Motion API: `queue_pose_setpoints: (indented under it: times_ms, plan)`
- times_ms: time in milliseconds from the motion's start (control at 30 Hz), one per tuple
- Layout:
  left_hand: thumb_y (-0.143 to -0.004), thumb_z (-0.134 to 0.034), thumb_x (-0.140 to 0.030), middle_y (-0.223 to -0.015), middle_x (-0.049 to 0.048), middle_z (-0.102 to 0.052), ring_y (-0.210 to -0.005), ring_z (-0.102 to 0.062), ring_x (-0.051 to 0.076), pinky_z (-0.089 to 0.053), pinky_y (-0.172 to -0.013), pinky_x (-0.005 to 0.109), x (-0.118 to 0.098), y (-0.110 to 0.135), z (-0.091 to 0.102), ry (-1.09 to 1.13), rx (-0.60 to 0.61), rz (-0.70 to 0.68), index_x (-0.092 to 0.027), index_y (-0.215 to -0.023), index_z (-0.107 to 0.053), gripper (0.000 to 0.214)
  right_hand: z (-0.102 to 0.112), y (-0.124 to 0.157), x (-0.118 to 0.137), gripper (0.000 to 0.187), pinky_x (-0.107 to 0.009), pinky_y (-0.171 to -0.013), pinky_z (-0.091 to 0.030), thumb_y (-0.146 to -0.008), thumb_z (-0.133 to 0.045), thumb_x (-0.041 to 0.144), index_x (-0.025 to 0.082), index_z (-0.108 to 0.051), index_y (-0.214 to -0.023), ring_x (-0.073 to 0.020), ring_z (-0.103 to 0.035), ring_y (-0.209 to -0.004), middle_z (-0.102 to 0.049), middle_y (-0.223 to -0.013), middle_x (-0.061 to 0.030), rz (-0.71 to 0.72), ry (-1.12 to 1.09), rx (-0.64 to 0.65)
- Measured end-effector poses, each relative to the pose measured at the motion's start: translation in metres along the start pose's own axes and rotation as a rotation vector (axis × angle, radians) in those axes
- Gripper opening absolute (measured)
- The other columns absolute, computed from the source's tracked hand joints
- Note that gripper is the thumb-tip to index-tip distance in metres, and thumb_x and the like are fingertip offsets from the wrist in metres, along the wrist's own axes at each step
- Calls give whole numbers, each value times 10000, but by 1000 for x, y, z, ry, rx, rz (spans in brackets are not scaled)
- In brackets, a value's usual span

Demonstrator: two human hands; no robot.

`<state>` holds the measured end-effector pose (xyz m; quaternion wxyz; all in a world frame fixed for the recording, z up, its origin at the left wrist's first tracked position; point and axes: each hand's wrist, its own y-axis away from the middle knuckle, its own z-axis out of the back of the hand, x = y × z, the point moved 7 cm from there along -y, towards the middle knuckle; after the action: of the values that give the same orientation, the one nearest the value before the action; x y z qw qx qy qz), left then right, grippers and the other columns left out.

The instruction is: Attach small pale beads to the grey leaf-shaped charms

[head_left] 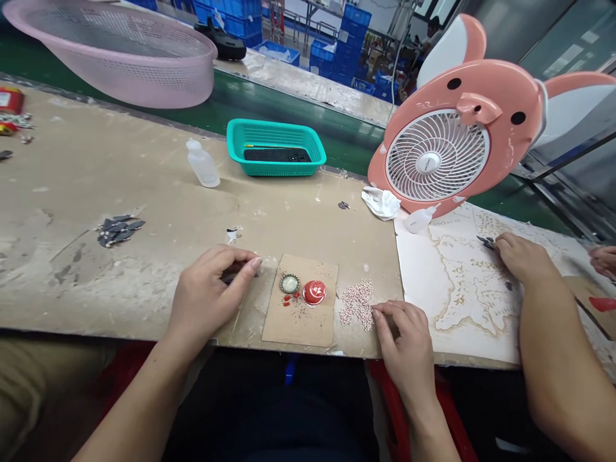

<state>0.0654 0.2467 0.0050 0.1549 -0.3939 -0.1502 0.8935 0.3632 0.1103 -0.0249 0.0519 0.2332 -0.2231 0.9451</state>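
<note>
My left hand (212,292) is over the table left of a brown cardboard piece (299,330), thumb and forefinger pinched on a dark grey piece (228,278) that is mostly hidden by the fingers. On the cardboard are a bottle cap (289,284) lying with its hollow side up, a shiny red cap (314,292) and a few red bits (287,299). My right hand (407,333) has its fingertips closed at the right edge of a heap of tiny pale pink beads (355,303); whatever they may hold is too small to make out.
Dark grey pieces (118,230) lie heaped at left. Behind stand a white squeeze bottle (202,165), a green basket (276,168) with a phone, a pink basket (144,83) and a pink fan (505,147). A co-worker's hand (522,256) works over a map-printed sheet (418,282).
</note>
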Motion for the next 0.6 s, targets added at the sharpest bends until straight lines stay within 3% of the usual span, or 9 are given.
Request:
queue_pose_setpoints:
  times_ms: [200,400,600]
  plan:
    - [-899,-642,-326,-855,14,-698,-800,-654,180,-514,-753,305,-5,5,12,49,-67,8,-218,-846,-691,130,4,1,0,198,-435,-877,-482,-986,-550,353,238,-699,-1048,-253,-581,-996,-667,-1012,-71,1,4,74]
    - [-882,-648,-292,-837,-4,-682,-793,-636,196,-517,-752,339,-24,26,35,171,-127,36,-254,-811,-681,87,10,4,-5,225,-442,-881,-487,-987,-547,376,229,-672,-1101,-257,-600,-990,-684,-1030,-81,-11,13,93]
    - [-882,-641,-287,-844,-5,-677,-808,-637,208,-523,-773,368,-24,40,37,159,-115,47,-295,-831,-675,62,12,4,-6,213,-422,-874,-488,-979,-567,370,221,-668,-1094,-249,-592,-991,-681,-1025,-74,-10,21,75]
